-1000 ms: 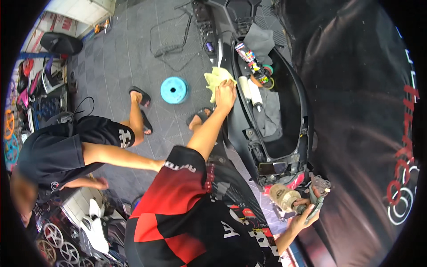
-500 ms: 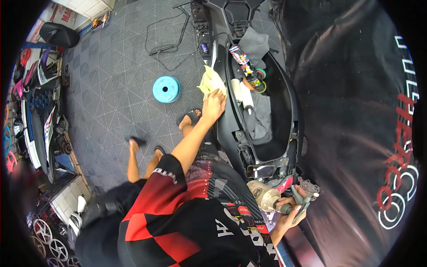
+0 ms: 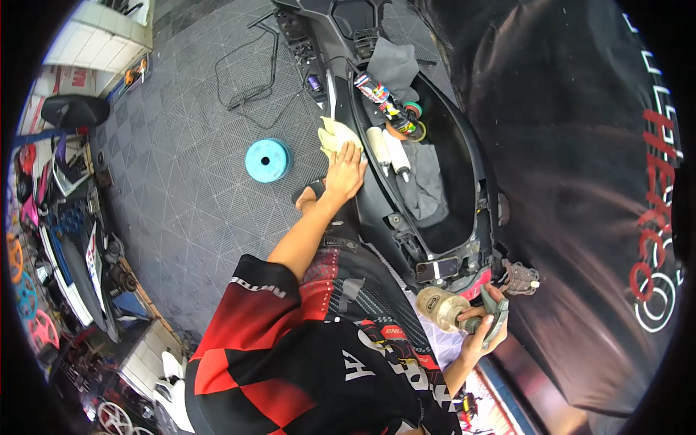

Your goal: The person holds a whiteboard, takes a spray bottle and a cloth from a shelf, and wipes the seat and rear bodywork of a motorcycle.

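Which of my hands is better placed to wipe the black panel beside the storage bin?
Probably the left hand: it rests with the yellow cloth on that black panel, while the right hand grips the spray bottle.

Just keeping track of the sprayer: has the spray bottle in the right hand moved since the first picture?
Yes, slightly: the spray bottle in the right hand has shifted left in the view, judged against the scooter's pink part.
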`<state>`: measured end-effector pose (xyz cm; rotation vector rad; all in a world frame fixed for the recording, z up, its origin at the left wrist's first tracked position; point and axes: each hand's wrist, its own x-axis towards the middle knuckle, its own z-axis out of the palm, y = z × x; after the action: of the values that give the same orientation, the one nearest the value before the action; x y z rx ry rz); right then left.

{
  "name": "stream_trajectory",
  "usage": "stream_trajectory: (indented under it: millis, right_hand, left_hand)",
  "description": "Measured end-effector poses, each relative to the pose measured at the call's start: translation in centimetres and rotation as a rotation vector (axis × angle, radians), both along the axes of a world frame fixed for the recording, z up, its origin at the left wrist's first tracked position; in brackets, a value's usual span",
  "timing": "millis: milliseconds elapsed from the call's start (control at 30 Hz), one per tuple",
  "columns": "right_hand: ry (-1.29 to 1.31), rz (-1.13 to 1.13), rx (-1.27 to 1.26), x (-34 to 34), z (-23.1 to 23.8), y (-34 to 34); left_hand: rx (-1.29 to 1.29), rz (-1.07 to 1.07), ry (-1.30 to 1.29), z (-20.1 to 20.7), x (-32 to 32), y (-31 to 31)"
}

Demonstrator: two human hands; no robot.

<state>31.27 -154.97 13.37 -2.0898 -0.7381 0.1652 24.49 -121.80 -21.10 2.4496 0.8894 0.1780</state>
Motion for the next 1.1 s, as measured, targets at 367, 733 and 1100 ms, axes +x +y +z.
stream_trajectory:
  millis: [367,733,1100]
  right_hand:
    - [0.136,-0.238,0.093,-4.7,-0.4,7.5]
    - [0.116,-0.149,-0.080,-5.5,0.4,9.5]
    - [0.223,-0.191,0.031,-9.2,-0.1,10.0]
  left_hand:
    - [-0.138,-0.262,0.050,1.6,-1.8,1.1]
    - [-0.061,-0.253,0.086,1.6,-1.8,0.7]
    - [-0.111,-0.266,0.167,3.0,-2.4,-1.6]
